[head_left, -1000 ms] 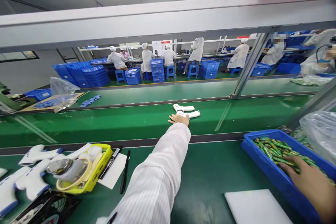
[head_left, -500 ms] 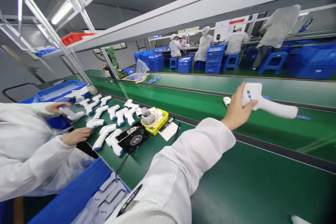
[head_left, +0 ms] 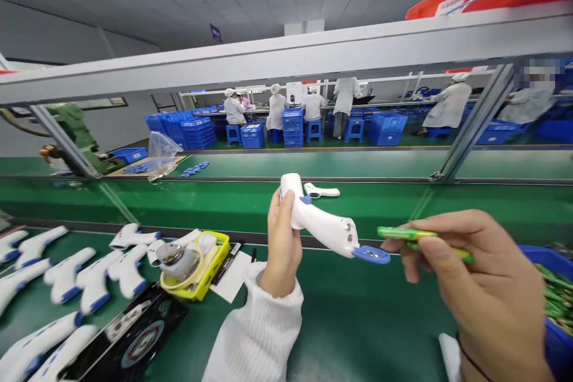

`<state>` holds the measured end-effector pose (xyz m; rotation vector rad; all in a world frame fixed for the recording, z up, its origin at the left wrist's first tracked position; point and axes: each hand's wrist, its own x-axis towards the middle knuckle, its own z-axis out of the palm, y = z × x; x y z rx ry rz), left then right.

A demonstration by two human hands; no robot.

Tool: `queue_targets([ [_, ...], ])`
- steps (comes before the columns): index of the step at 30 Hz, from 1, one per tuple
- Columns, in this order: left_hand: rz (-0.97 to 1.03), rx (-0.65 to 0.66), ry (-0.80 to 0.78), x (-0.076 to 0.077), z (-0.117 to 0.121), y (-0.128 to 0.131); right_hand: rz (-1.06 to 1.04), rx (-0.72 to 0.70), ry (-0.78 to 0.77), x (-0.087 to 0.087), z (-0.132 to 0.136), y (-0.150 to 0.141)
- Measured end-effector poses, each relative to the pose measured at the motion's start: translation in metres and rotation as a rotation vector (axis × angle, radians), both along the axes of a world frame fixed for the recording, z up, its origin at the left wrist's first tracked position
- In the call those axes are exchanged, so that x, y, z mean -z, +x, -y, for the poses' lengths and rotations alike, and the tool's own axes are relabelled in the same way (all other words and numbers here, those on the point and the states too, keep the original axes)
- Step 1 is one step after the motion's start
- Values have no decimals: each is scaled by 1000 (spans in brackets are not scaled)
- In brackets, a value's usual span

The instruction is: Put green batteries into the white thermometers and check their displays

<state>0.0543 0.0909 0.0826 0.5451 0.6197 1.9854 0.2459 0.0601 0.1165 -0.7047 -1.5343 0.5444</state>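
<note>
The left hand is closed firmly around the handle of a white handheld infrared thermometer — its head points up, and the butt of the handle tips right toward the other hand. A blue battery cover sits at that butt end, seemingly touching it, though the join is hard to make out. The right hand is almost closed, pinching two green batteries between thumb and fingers, their tips just beside the cover. Right of that hand, a blue bin holds more green batteries. Left of the left hand — white thermometers on a green workbench, with a yellow tray nearby. Beyond the grip, another thermometer lies on a green conveyor belt
</note>
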Motion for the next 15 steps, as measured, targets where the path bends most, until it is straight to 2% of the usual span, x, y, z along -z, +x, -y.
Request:
queue_targets([
  [3, -30, 39, -3, -4, 4, 2, 55, -104, 13, 3, 5, -14],
  [6, -53, 94, -35, -4, 5, 4, 97, -58, 70, 9, 5, -10],
  [11, -73, 95, -74, 1, 3, 7, 326, 11, 292, 10, 0, 4],
  [15, -81, 76, -84, 4, 0, 11, 469, -50, 460, 7, -5, 12],
])
